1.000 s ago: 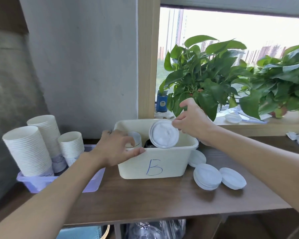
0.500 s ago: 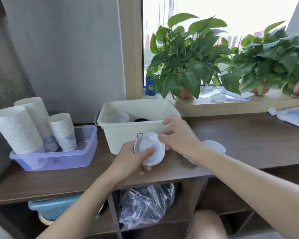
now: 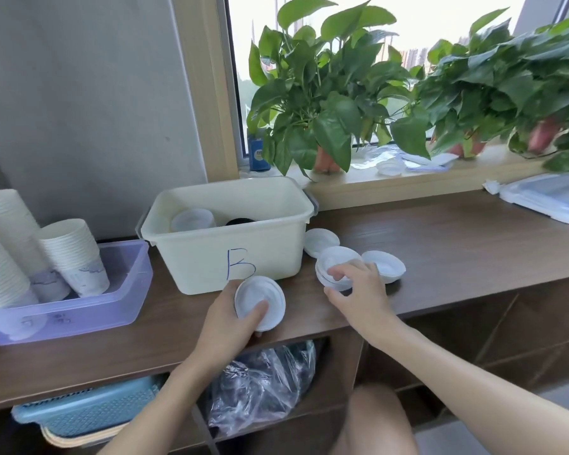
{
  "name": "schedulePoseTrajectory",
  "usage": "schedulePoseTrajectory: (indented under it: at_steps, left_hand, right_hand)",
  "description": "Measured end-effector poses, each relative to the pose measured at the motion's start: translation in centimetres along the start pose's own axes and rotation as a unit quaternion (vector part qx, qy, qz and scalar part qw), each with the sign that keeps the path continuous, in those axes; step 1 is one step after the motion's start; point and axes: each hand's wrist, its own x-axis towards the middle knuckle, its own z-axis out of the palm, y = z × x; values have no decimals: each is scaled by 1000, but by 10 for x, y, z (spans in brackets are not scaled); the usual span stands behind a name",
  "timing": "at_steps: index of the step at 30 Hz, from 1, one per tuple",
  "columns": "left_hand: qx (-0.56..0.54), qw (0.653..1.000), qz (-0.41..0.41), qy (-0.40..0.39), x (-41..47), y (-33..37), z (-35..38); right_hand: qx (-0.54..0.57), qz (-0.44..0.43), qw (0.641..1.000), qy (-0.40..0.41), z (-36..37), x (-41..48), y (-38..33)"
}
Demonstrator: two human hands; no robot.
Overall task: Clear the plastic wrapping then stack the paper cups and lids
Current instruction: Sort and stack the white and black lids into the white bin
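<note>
My left hand [image 3: 230,318] grips a white lid [image 3: 260,302] in front of the cream bin marked B [image 3: 230,231], thumb across the lid's face. My right hand [image 3: 358,290] reaches to a short stack of white lids [image 3: 334,261] on the wooden shelf, fingers curled over its near edge. Two more white lids lie beside it, one to the right [image 3: 385,266] and one behind [image 3: 321,241]. Stacks of white paper cups [image 3: 73,254] stand in a purple tray [image 3: 79,307] at the left. Crumpled clear plastic wrapping [image 3: 260,382] sits under the shelf.
Potted plants [image 3: 326,93] line the windowsill behind the bin. A clear flat container lid [image 3: 549,198] lies at the far right of the shelf. A blue basket [image 3: 79,412] sits on the lower shelf at left. Inside the bin are a clear cup and a dark object.
My right hand let go of the lid and moved right to the lid stack on the shelf. My left hand keeps the lid. The camera has tilted down a little.
</note>
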Motion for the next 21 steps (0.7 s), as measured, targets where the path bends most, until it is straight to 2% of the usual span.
schedulePoseTrajectory:
  at_steps: [3,7,11,16,21]
  left_hand:
    - [-5,1000,9,4,1,-2,-1]
    - [-16,1000,17,6,0,-3,-1]
    - [-23,1000,20,-1,2,-7,-2]
    - [-52,998,20,-12,3,-8,-6]
    - [-83,996,14,-39,-1,-6,-13]
  right_hand:
    - [23,6,999,32,7,6,2]
    - [-62,22,997,26,12,17,7]
    - [-40,13,998,47,9,18,6]
    - [30,-73,993,92,8,6,-11]
    - [75,-197,975,71,22,-20,-35]
